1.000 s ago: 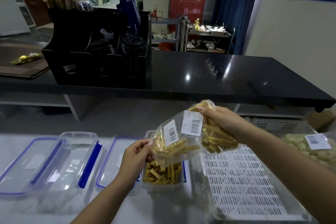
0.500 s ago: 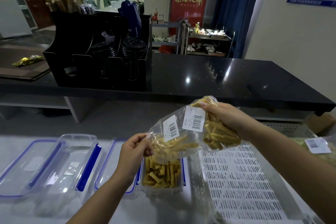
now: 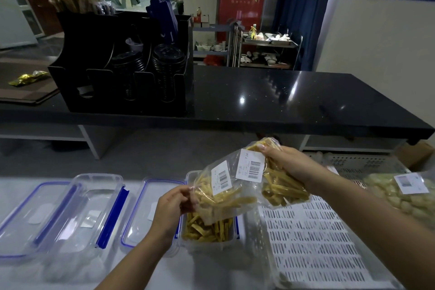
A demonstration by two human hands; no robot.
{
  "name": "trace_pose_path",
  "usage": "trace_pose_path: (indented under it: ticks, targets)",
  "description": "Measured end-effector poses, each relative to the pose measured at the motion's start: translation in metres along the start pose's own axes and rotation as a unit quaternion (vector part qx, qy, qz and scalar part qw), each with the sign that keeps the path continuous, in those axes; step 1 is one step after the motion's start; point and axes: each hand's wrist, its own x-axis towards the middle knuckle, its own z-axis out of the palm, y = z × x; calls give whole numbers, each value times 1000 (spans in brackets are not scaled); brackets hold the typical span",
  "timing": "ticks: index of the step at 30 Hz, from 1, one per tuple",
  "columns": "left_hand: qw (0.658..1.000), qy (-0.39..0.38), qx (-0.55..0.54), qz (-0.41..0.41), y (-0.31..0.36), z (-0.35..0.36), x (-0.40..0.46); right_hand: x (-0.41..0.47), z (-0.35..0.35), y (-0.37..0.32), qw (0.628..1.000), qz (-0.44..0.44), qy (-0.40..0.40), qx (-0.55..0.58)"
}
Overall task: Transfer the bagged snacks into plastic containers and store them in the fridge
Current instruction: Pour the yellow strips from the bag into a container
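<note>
Left hand (image 3: 173, 202) pinching the lower corner of a clear bag (image 3: 226, 193) of yellow snack sticks, right hand (image 3: 290, 165) gripping its raised end, bag tilted above an open plastic container (image 3: 209, 231) partly filled with sticks, white table (image 3: 211, 271).

Two bare forearms, no sleeves visible, left hand (image 3: 173, 202), right hand (image 3: 290, 165), pale fingernails

A pale white worktop (image 3: 28, 275) carried clear plastic containers with blue-edged lids: an empty one (image 3: 94, 205), one (image 3: 209, 238) holding yellow snack sticks (lids lying alongside), and a white perforated plastic tray (image 3: 317, 247).
</note>
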Motion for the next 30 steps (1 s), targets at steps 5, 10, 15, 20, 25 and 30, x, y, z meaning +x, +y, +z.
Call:
trace_pose_path:
  ticks: [5,10,15,20,25,30]
  targets:
    - [997,-14,77,-9,-22,-3,1,-3,0,2,1000,2,-9,9]
    - [999,10,47,11,-21,-6,-7,-6,0,2,1000,-2,-11,7]
    - [1000,20,-9,-2,-8,-4,-14,-8,1,-7,999,-30,-15,-10]
    - [999,26,-20,7,1,0,-15,-8,10,-23,997,-55,-21,-42]
    - [997,61,-34,12,8,-1,-12,-7,17,-30,995,-82,-14,-56]
    - [998,59,-35,-13,5,-4,-8,-2,22,-25,994,-73,7,-77]
